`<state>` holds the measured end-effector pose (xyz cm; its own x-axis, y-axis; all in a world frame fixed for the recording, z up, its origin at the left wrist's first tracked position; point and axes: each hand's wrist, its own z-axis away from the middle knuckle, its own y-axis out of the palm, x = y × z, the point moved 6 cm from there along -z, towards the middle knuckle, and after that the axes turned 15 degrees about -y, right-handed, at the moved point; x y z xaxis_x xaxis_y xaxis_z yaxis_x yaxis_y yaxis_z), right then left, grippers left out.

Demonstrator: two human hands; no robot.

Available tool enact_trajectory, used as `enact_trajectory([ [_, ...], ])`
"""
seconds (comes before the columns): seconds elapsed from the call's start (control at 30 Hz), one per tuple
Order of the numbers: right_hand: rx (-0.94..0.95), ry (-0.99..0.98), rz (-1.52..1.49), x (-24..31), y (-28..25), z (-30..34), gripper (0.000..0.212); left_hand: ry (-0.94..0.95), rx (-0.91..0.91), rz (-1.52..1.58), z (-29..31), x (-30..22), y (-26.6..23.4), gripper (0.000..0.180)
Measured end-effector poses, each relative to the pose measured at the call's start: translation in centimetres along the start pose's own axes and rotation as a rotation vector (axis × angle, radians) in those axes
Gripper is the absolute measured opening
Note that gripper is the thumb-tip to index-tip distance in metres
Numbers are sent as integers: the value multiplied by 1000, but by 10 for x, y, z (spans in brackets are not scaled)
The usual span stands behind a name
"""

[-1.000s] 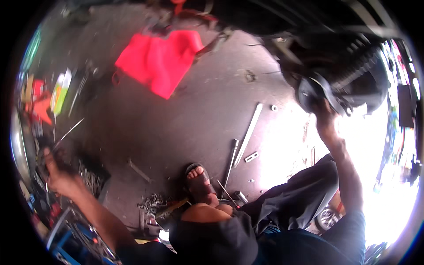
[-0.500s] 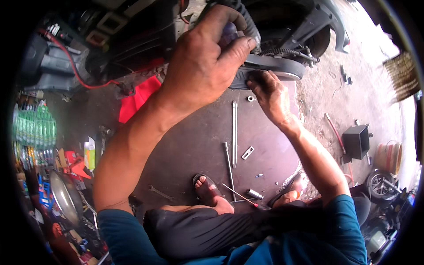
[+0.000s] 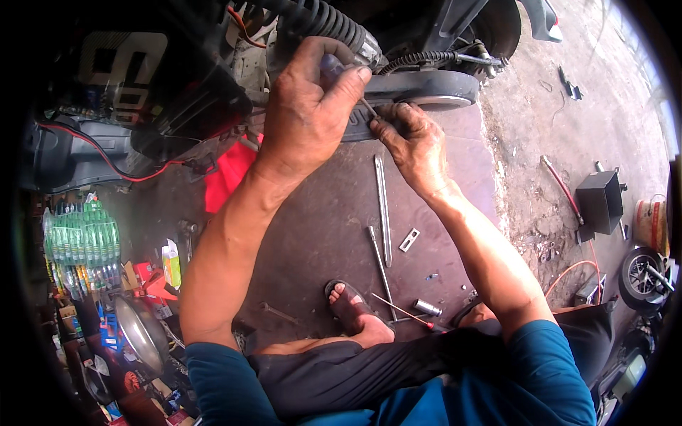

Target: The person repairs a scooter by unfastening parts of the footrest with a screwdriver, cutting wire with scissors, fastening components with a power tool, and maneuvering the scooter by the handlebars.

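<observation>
My left hand (image 3: 302, 117) is closed around the purplish handle of a screwdriver (image 3: 331, 69). Its thin shaft slants down and right toward the dark casing cover (image 3: 387, 86) on the side of a scooter. By the shaft's tip, the fingers of my right hand (image 3: 419, 149) are pinched together against the casing's lower edge. Whatever they hold is hidden by the fingertips. Just above the casing run a coil-spring shock absorber (image 3: 334, 27) and a ribbed black cable sleeve (image 3: 419, 62).
On the brown floor mat lie a long metal bar (image 3: 383, 213), a T-handle wrench (image 3: 380, 259), a slotted plate (image 3: 409, 240), a socket (image 3: 428, 307) and a red-handled screwdriver (image 3: 401, 310). A red cloth (image 3: 231, 174) is at left, green bottles (image 3: 84, 238) beyond. At right stands a black box (image 3: 599, 202).
Both hands have shifted left and my left hand lower in view. The screwdriver shaft now shows between the hands. The surroundings have shifted as the view turned.
</observation>
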<state>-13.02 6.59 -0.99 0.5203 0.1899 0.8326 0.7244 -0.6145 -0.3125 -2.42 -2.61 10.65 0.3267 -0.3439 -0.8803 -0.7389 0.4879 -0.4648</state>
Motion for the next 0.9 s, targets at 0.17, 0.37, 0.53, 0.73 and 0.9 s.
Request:
enact_trajectory([
  [0.17,-15,-42,35,6,-1,-1,19,4,9,-49,1,-2,3,14],
  [0.37,15,-88,109,7,-7,-3,21,133,339,-327,0,-28,15,12],
  [0.53,12,-180,95,27,-28,-16,28,351,303,-402,-4,-37,26,15],
  [0.73,278,-100,-225,27,-31,-35,34,532,113,-465,1,-39,27,19],
  [0.9,214,-182,-370,33,-23,-36,12,559,60,-506,-4,-41,29,28],
])
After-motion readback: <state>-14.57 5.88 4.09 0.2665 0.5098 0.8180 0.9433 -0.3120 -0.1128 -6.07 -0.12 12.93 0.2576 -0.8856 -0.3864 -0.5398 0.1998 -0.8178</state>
